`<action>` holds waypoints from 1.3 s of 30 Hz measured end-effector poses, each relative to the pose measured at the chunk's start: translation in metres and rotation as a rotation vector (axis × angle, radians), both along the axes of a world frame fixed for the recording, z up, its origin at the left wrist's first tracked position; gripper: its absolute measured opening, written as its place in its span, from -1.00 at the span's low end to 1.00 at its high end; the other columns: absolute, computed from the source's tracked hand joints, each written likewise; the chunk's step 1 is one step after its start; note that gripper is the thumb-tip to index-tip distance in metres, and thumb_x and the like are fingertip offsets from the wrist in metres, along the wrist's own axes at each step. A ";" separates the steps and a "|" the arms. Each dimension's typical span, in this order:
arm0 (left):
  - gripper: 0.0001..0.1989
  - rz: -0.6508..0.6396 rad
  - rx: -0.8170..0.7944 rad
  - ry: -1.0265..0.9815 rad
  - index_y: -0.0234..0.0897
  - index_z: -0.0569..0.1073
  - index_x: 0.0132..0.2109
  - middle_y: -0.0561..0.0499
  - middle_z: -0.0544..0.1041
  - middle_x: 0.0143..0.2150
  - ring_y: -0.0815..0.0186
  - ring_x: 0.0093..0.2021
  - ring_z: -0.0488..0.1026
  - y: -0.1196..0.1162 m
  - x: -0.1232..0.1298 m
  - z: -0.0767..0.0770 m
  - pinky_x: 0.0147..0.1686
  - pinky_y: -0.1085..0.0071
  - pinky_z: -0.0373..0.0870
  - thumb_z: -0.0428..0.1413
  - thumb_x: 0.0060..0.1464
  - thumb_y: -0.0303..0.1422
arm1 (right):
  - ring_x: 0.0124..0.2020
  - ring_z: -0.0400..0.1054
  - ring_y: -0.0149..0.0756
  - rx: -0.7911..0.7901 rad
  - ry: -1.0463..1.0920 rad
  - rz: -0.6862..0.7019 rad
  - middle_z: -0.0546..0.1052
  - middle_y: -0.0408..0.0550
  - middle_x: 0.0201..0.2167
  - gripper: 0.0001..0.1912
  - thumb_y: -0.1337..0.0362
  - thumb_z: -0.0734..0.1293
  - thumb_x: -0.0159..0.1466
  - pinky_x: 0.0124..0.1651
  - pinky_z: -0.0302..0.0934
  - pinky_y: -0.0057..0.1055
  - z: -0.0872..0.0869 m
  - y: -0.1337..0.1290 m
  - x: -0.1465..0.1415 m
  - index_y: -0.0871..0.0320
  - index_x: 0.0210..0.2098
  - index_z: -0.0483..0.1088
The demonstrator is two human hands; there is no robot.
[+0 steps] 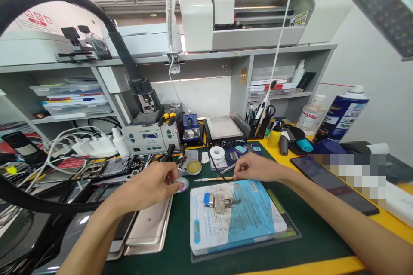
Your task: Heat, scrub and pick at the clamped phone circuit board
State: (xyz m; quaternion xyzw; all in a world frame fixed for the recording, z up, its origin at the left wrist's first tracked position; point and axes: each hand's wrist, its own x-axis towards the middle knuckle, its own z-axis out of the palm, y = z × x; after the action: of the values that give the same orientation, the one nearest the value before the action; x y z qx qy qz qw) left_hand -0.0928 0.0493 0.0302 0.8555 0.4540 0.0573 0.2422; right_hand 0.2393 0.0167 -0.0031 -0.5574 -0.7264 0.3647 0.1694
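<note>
1. Nearest, a blue-and-white pad (258, 215) is laid above the green mat (179, 227), and a small metal part (221, 203) is carried on top.
2. Now, just beyond the pad's far left corner, a small round container (183, 185) is held pinched by the left hand (155, 182).
3. Along the far edge, a gold-handled tool (211, 179) is laid; its right end is met by the right hand (254, 167), and whether it is gripped cannot be told.
4. Farther back, a yellow-filled tin (194, 167) and a white spool (217, 159) are seen.

The pen-like tool (213, 179) is orange (partly white), the mat (177, 234) dark green
</note>
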 end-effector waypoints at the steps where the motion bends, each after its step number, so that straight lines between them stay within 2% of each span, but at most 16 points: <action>1: -0.71 -0.001 -0.019 -0.055 -0.22 0.41 -0.26 0.08 0.42 -0.43 0.29 -0.44 0.30 0.001 -0.001 0.000 -0.44 0.40 0.12 0.10 0.22 -0.08 | -0.41 0.43 -0.26 0.003 -0.003 0.000 0.62 -0.01 -0.43 -0.72 0.10 0.45 0.21 -0.39 0.19 -0.42 0.000 0.000 0.000 0.22 -0.37 0.61; 4: -0.70 -0.036 -0.071 -0.218 -0.21 0.43 -0.21 0.13 0.35 -0.43 0.35 -0.42 0.25 -0.003 0.004 0.002 -0.43 0.45 0.14 0.11 0.24 -0.06 | -0.41 0.43 -0.25 0.010 -0.005 0.001 0.63 0.00 -0.43 -0.71 0.08 0.46 0.20 -0.40 0.19 -0.42 -0.001 0.000 0.001 0.22 -0.36 0.62; 9: -0.73 -0.077 -0.149 -0.399 -0.24 0.47 -0.24 0.13 0.31 -0.40 0.41 -0.42 0.19 -0.017 0.022 0.004 -0.43 0.49 0.17 0.16 0.22 -0.11 | -0.41 0.46 -0.25 0.003 0.000 0.009 0.64 0.00 -0.43 -0.73 0.13 0.43 0.20 -0.38 0.22 -0.43 0.001 0.001 0.001 0.24 -0.37 0.64; 13: -0.70 -0.082 -0.299 -0.465 -0.25 0.40 -0.20 0.12 0.39 -0.44 0.39 -0.49 0.33 -0.025 0.032 0.001 -0.56 0.51 0.30 0.14 0.23 -0.08 | -0.43 0.45 -0.25 0.014 -0.007 -0.002 0.64 0.00 -0.45 -0.75 0.15 0.43 0.18 -0.40 0.20 -0.42 -0.001 0.002 0.001 0.24 -0.43 0.62; 16: -0.69 -0.088 -0.369 -0.503 -0.26 0.40 -0.18 0.11 0.42 -0.47 0.36 -0.50 0.42 -0.027 0.036 0.000 -0.61 0.52 0.30 0.15 0.23 -0.08 | -0.46 0.41 -0.27 0.028 -0.011 -0.008 0.62 -0.01 -0.48 -0.75 0.14 0.44 0.19 -0.42 0.17 -0.41 -0.002 0.003 0.001 0.23 -0.43 0.61; 20: -0.70 -0.094 -0.350 -0.553 -0.29 0.47 -0.20 0.12 0.37 -0.47 0.42 -0.51 0.32 -0.031 0.041 -0.001 -0.60 0.54 0.20 0.15 0.22 -0.11 | -0.46 0.34 -0.30 0.132 0.000 -0.076 0.54 -0.07 -0.51 -0.73 0.13 0.41 0.25 -0.41 0.13 -0.40 0.005 -0.002 -0.001 0.23 -0.35 0.59; 22: -0.71 -0.110 -0.336 -0.568 -0.30 0.50 -0.21 0.14 0.34 -0.48 0.43 -0.51 0.26 -0.033 0.043 -0.002 -0.57 0.53 0.15 0.14 0.24 -0.13 | -0.42 0.32 -0.32 0.210 0.052 -0.134 0.52 -0.08 -0.45 -0.69 0.08 0.37 0.31 -0.35 0.14 -0.41 0.015 -0.010 -0.005 0.23 -0.29 0.57; 23: -0.72 -0.119 -0.331 -0.573 -0.30 0.51 -0.21 0.14 0.32 -0.47 0.44 -0.50 0.22 -0.035 0.044 -0.003 -0.55 0.52 0.13 0.13 0.25 -0.15 | -0.40 0.33 -0.32 0.218 0.147 -0.155 0.53 -0.07 -0.43 -0.68 0.06 0.40 0.29 -0.34 0.16 -0.41 0.020 -0.016 -0.008 0.23 -0.28 0.58; 25: -0.74 -0.141 -0.328 -0.576 -0.30 0.53 -0.20 0.13 0.33 -0.45 0.44 -0.47 0.19 -0.038 0.046 -0.004 -0.50 0.50 0.12 0.12 0.27 -0.18 | -0.41 0.34 -0.34 0.149 0.311 -0.093 0.55 -0.08 -0.40 -0.62 -0.01 0.45 0.27 -0.34 0.20 -0.43 0.028 -0.027 -0.017 0.21 -0.16 0.59; 28: -0.75 -0.164 -0.338 -0.561 -0.29 0.54 -0.20 0.10 0.38 -0.41 0.41 -0.43 0.21 -0.043 0.048 -0.004 -0.46 0.47 0.13 0.12 0.29 -0.19 | -0.35 0.39 -0.32 0.071 0.439 0.033 0.60 -0.05 -0.31 -0.58 0.03 0.51 0.24 -0.30 0.27 -0.43 0.030 -0.043 -0.033 0.18 -0.03 0.60; 30: -0.75 -0.171 -0.322 -0.533 -0.28 0.55 -0.19 0.10 0.38 -0.42 0.40 -0.43 0.20 -0.046 0.049 -0.004 -0.46 0.46 0.12 0.11 0.29 -0.19 | -0.37 0.40 -0.32 0.040 0.470 0.042 0.60 -0.03 -0.33 -0.66 0.09 0.51 0.25 -0.31 0.29 -0.43 0.026 -0.050 -0.043 0.19 -0.10 0.63; 33: -0.76 -0.166 -0.277 -0.490 -0.26 0.55 -0.17 0.11 0.37 -0.43 0.40 -0.45 0.18 -0.049 0.051 -0.007 -0.47 0.46 0.11 0.10 0.30 -0.19 | -0.51 0.34 -0.39 0.031 0.517 -0.010 0.57 -0.06 -0.45 -0.75 0.13 0.45 0.30 -0.45 0.25 -0.48 0.019 -0.054 -0.051 0.20 -0.22 0.65; 37: -0.69 -0.074 -0.177 -0.484 -0.21 0.50 0.04 0.12 0.37 -0.44 0.36 -0.45 0.25 -0.050 0.054 -0.012 -0.50 0.47 0.14 0.09 0.32 -0.12 | -0.54 0.34 -0.39 0.103 0.539 -0.069 0.53 -0.08 -0.51 -0.75 0.13 0.43 0.32 -0.48 0.26 -0.48 0.016 -0.056 -0.050 0.19 -0.30 0.64; 39: -0.68 -0.054 -0.126 -0.479 -0.20 0.51 0.05 0.12 0.38 -0.45 0.35 -0.45 0.28 -0.051 0.056 -0.013 -0.49 0.47 0.17 0.09 0.33 -0.11 | -0.53 0.35 -0.38 0.153 0.532 -0.082 0.54 -0.07 -0.50 -0.75 0.13 0.43 0.32 -0.46 0.27 -0.46 0.017 -0.057 -0.049 0.18 -0.30 0.63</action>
State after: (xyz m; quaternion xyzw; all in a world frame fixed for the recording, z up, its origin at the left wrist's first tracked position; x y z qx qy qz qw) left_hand -0.0370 -0.0020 0.0172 0.8125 0.3634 0.2236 0.3972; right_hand 0.1899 -0.0403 0.0139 -0.4566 -0.6584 0.4353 0.4105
